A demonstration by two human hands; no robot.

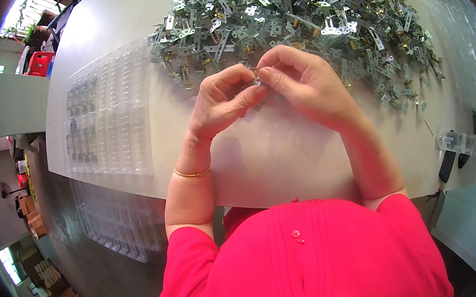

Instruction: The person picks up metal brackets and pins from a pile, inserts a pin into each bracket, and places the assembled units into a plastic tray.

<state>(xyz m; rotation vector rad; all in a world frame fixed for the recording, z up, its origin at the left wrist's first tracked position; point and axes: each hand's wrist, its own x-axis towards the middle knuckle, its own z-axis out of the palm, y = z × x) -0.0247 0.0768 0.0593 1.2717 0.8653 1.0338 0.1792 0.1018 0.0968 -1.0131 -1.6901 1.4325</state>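
Observation:
Both hands meet over the middle of the table, just in front of a large heap of small metal parts [293,16]. My left hand [224,100] is closed, thumb and fingers pinching a small metal piece [257,82]. From the other side my right hand [300,77] pinches at the same piece, its thumb and forefinger nearly touching the left fingertips. Most of that piece is hidden by the fingers, so its exact shape cannot be made out. The heap holds flat, silvery, punched strips and plates, with some brass-coloured bits among them.
On the left of the table lies a clear plastic tray [122,114] with rows of slots, some holding metal parts. More clear trays [116,215] sit lower, beyond the table edge. A clear bottle [460,143] lies at the right edge, near clear plastic sheeting [467,46].

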